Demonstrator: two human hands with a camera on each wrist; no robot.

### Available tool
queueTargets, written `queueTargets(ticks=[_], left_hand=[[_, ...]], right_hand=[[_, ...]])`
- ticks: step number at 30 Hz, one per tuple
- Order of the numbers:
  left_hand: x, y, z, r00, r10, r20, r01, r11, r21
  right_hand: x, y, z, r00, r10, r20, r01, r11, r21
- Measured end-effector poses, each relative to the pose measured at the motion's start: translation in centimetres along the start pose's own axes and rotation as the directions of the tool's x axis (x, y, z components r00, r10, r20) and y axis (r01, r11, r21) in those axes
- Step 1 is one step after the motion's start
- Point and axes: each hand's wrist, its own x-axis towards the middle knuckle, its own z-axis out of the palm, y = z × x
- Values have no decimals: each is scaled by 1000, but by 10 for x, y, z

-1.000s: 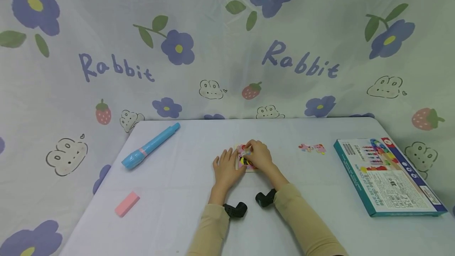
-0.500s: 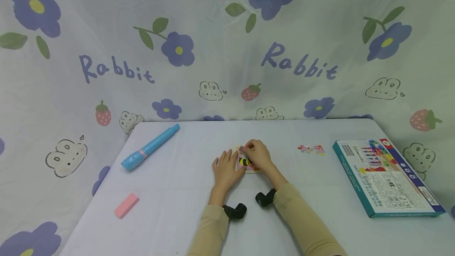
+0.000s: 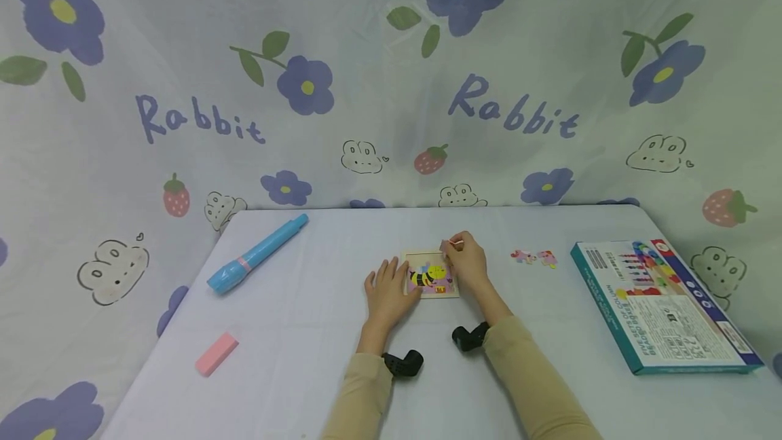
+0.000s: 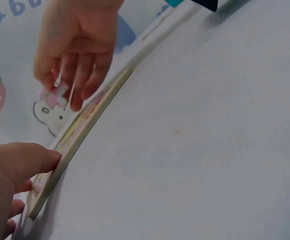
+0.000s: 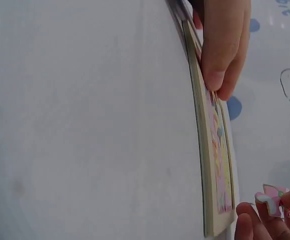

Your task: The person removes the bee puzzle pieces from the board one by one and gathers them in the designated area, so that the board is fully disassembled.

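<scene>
A small wooden-framed jigsaw board (image 3: 441, 295) with a bee picture lies on the white table in the head view. My left hand (image 3: 389, 294) rests at its left side, fingers straight, the thumb touching the frame (image 4: 80, 135) in the left wrist view. Over the board's top right corner, my right hand (image 3: 469, 261) pinches a pink jigsaw piece (image 5: 271, 197) between thumb and fingertips, lifted clear of the board. Part of the board's left side is hidden under the left hand.
Loose jigsaw pieces (image 3: 546, 259) lie right of the board. A teal-edged box (image 3: 672, 318) sits far right. At left are a blue tube-shaped thing (image 3: 263, 250) with a pink band and a pink block (image 3: 216, 354). A patterned curtain (image 3: 391, 87) hangs behind the table.
My right hand has lifted the jigsaw piece from over the board's upper left and carried it right to the top right corner, uncovering the bee picture. My left hand stays put.
</scene>
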Motion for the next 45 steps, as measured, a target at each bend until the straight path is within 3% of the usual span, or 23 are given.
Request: queueTargets(ticks=[5, 14, 23, 34, 45], left_hand=[[1, 0, 1, 1000, 1, 4, -1, 1000, -4], [1, -2, 3, 1000, -7, 15, 7, 1000, -1], [2, -2, 3, 1000, -8, 20, 7, 1000, 5], [1, -2, 3, 1000, -8, 16, 8, 1000, -3], [2, -1, 1, 999, -11, 32, 12, 1000, -7]], right_hand=[[6, 14, -11, 999, 35, -34, -34, 999, 29], [9, 36, -38, 994, 28, -104, -23, 998, 51], [8, 52, -64, 985, 102, -138, -101, 995, 14], [7, 60, -73, 976, 54, -209, -83, 987, -134], [8, 61, -74, 961, 80, -266, -124, 980, -153]])
